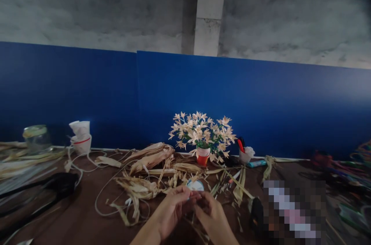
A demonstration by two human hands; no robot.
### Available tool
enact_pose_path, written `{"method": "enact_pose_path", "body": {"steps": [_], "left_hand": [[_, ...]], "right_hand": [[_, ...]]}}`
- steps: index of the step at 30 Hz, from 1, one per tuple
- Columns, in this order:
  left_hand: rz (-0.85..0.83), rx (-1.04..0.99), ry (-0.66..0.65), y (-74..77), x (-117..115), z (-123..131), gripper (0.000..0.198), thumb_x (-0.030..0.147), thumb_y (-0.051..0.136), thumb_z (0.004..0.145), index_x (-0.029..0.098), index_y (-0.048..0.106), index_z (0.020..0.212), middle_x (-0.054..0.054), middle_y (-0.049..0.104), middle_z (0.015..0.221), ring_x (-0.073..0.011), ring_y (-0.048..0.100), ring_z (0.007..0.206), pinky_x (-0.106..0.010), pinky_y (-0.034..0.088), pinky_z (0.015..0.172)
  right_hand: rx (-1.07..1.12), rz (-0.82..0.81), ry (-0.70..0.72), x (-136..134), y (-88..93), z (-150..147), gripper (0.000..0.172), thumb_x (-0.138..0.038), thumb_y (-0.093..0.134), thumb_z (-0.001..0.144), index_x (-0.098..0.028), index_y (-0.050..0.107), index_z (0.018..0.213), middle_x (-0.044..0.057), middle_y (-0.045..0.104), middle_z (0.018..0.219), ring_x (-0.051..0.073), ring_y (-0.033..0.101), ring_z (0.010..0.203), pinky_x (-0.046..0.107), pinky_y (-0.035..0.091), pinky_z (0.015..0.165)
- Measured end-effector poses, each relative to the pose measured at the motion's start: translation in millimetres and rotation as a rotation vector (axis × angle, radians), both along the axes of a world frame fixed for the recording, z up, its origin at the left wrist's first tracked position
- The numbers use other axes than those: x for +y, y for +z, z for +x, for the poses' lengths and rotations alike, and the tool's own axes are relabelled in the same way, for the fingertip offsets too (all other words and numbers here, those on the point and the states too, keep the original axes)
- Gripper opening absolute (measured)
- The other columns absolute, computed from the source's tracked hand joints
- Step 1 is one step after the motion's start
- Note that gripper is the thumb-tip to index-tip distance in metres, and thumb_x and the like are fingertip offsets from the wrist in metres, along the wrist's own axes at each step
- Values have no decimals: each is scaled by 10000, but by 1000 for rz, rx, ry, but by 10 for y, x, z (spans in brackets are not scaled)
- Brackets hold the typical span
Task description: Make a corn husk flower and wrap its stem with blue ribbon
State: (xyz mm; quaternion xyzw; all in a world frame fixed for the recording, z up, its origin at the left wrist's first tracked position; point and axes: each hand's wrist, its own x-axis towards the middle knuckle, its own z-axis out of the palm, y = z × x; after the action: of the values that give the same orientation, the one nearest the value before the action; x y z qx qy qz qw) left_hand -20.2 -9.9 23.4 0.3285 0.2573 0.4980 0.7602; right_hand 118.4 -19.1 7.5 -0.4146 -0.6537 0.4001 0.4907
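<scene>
My left hand (173, 209) and my right hand (211, 214) meet low in the middle of the view, above the brown table (87, 218). The fingertips of both are pinched together and nearly touch. Whatever lies between them is too small and dark to make out. Just beyond the fingers is a round blue and white container or lid (195, 185), partly covered by them. Dried corn husks (153, 160) are heaped behind and left of my hands. Thin husk strips (239, 189) lie to the right.
Pale husk flowers (199, 131) stand in a red and white cup (203, 156) before the blue partition (246, 94). A glass jar (37, 140) and white cups (81, 138) with looping cord are at left. Another cup (245, 156) holds a red-handled tool; a black object (256, 214) lies right.
</scene>
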Motion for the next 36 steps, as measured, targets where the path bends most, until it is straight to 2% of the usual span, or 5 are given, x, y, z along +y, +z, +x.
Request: {"method": "enact_pose_path", "body": {"steps": [2, 6, 11, 20, 36], "left_hand": [[-8, -4, 9, -27, 7, 9, 87, 159, 610, 679, 131, 542, 633, -64, 650, 811, -159, 601, 821, -246, 416, 779], [-98, 33, 59, -85, 38, 13, 100, 190, 614, 662, 146, 524, 673, -19, 617, 808, -119, 595, 719, -194, 434, 612], [-119, 88, -8, -113, 21, 59, 129, 211, 595, 653, 142, 487, 670, 50, 461, 541, -20, 403, 394, -124, 152, 317], [-181, -33, -165, -121, -66, 172, 184, 202, 598, 676, 155, 420, 667, 41, 455, 533, 15, 307, 345, -103, 72, 319], [-163, -52, -201, -153, -68, 198, 192, 192, 602, 693, 146, 421, 650, 31, 467, 528, 13, 330, 347, -87, 102, 317]], "right_hand": [[-19, 1, -18, 56, -64, 29, 165, -282, 584, 680, -152, 616, 777, 53, 640, 733, 166, 572, 660, 224, 441, 593], [56, -200, -29, 126, -121, 152, 247, -387, 597, 658, -142, 595, 629, -12, 533, 455, 100, 472, 375, 187, 354, 374], [336, -296, 10, 87, -38, 178, 283, -415, 639, 626, -157, 541, 689, -40, 518, 492, 78, 459, 376, 179, 350, 377], [448, -296, 51, 55, -57, 107, 285, -420, 639, 637, -166, 510, 647, -28, 537, 512, 71, 447, 416, 177, 322, 403], [458, -298, 75, 53, -71, 58, 349, -507, 623, 600, -179, 514, 651, -21, 544, 506, 106, 506, 436, 201, 361, 424]]}}
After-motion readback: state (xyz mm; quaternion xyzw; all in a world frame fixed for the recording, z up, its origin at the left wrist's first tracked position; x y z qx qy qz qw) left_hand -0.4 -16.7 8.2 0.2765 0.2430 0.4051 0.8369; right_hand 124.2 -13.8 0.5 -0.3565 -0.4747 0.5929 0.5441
